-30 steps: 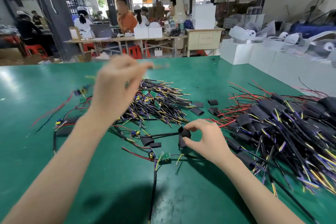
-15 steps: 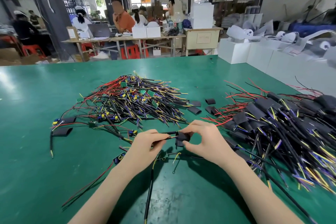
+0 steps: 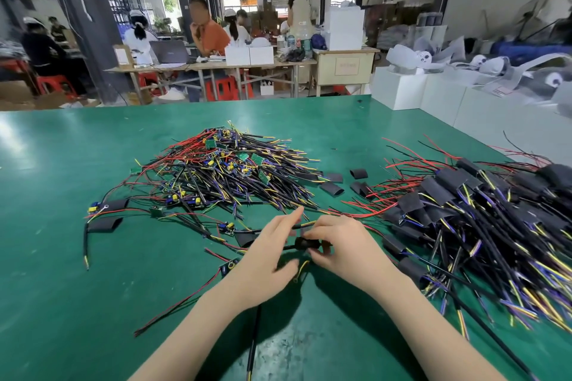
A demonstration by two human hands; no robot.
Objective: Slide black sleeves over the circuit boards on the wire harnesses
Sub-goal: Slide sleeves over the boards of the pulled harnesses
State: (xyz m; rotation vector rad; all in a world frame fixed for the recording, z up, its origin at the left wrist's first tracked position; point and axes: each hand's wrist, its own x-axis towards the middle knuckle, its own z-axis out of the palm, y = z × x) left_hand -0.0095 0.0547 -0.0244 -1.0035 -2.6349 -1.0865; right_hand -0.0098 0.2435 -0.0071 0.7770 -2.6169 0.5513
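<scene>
My right hand (image 3: 342, 249) pinches a black sleeve (image 3: 305, 243) just above the green table (image 3: 62, 303). My left hand (image 3: 272, 252) holds a wire harness (image 3: 253, 343) whose black cable enters the sleeve from the left; its index finger points up. The harness's circuit board is hidden by my fingers. A pile of bare harnesses with green circuit boards (image 3: 229, 170) lies beyond my hands. A pile of sleeved harnesses (image 3: 470, 213) lies at the right.
Loose black sleeves (image 3: 332, 187) lie between the two piles, and more loose sleeves (image 3: 103, 224) sit at the left. White boxes (image 3: 399, 91) line the table's far right edge. Several people work at tables in the background.
My left hand came down from the far pile with a harness and met my right hand. The cable is now threaded into the sleeve, and both hands have moved slightly right.
</scene>
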